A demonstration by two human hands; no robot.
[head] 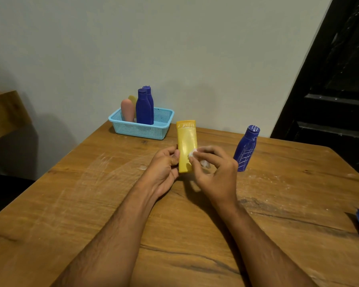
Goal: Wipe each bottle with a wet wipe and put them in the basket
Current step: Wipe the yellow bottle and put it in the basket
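Where the bench (pixel 91 204) meets the wall, a light-blue basket (pixel 141 129) holds two blue bottles (pixel 143 107), a pink bottle (pixel 127 110) and a yellow one behind, partly hidden. Yellow bottle (pixel 187 141) upright, lower edge pinched by left hand (pixel 164 168); right hand (pixel 214 172) presses wet wipe (pixel 193 153) against its right side. Scribbled blue bottle (pixel 246 149) stands just right.

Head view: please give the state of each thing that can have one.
Yellow bottle: held upright, marks near top.
Wet wipe: pressed on yellow bottle.
Left hand: holds bottle.
Right hand: pinches wipe.
Blue bottle: standing, white marks.
Basket: holds four bottles.
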